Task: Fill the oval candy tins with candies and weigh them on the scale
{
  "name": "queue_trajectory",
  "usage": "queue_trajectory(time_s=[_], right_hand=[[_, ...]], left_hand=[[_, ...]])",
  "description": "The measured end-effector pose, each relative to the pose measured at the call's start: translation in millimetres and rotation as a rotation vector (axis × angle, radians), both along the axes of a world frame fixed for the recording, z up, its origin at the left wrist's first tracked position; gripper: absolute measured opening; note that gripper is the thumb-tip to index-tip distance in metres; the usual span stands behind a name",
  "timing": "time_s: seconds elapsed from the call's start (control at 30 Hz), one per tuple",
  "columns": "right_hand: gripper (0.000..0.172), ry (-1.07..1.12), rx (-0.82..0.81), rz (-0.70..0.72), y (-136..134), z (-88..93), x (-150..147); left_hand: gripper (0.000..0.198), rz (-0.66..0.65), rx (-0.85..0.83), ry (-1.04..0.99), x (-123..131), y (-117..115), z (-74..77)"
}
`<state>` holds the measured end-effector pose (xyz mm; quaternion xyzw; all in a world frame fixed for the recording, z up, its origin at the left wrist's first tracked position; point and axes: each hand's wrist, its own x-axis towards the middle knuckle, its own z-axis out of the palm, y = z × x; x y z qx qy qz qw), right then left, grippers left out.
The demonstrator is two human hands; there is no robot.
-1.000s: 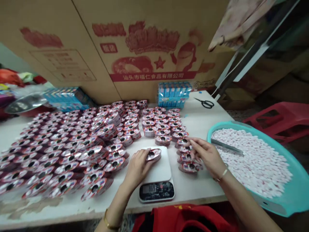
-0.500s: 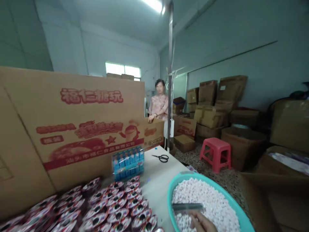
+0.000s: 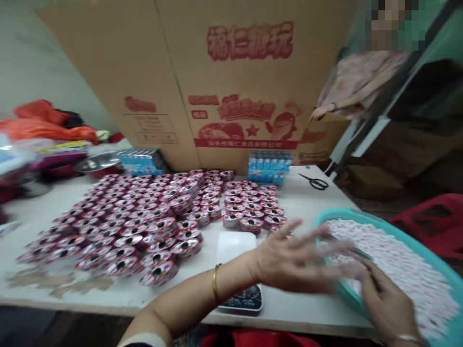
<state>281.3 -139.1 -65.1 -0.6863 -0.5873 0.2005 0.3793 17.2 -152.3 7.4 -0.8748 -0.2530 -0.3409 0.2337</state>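
Observation:
My left hand (image 3: pixel 296 260), with a gold bracelet on the wrist, reaches over the table with its fingers spread and blurred. Its fingertips overlap the near-left rim of a turquoise basin (image 3: pixel 327 214) full of small white pieces (image 3: pixel 398 270) that look like candies. Just right of it, my right hand (image 3: pixel 387 294) is closed at the basin's edge. A pale, blurred thing (image 3: pixel 349 270) and a dark grey strip (image 3: pixel 361 254) show at its fingers; what exactly it grips is unclear. Under my left forearm is a white device with a black panel (image 3: pixel 242 300), resembling a scale.
Many round red-and-purple packs (image 3: pixel 126 226) stand in rows on the white table (image 3: pixel 296 301). Behind them are blue packs (image 3: pixel 269 166), scissors (image 3: pixel 316 182) and a large carton (image 3: pixel 181 72). A person (image 3: pixel 361 77) stands beyond, near a pole. A red stool (image 3: pixel 434 221) is at right.
The view has swung down and left, showing more of the table. My left hand has come into view with fingers spread. My right hand now appears at the basin's near-left edge.

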Motion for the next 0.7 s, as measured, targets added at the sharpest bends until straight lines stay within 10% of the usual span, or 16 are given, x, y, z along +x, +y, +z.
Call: queue_trajectory(time_s=[0.13, 0.27, 0.5, 0.7], right_hand=[[0.05, -0.093, -0.004, -0.094, -15, -7.0, 10], [0.05, -0.068, -0.02, -0.111, -21, -2.4, 2], [0.045, -0.068, -0.018, -0.112, -18, -0.7, -1], [0.048, -0.061, 0.012, -0.107, -16, -5.1, -1]], left_hand=[[0.048, 0.557, -0.359, -0.191, -79, 15, -9.1], [0.038, 1.035, -0.624, 0.032, -163, 32, -31.2], [0.031, 1.103, -0.734, 0.233, -198, 49, -64.5], [0.03, 1.068, -0.743, 0.3, -203, 57, -56.3]])
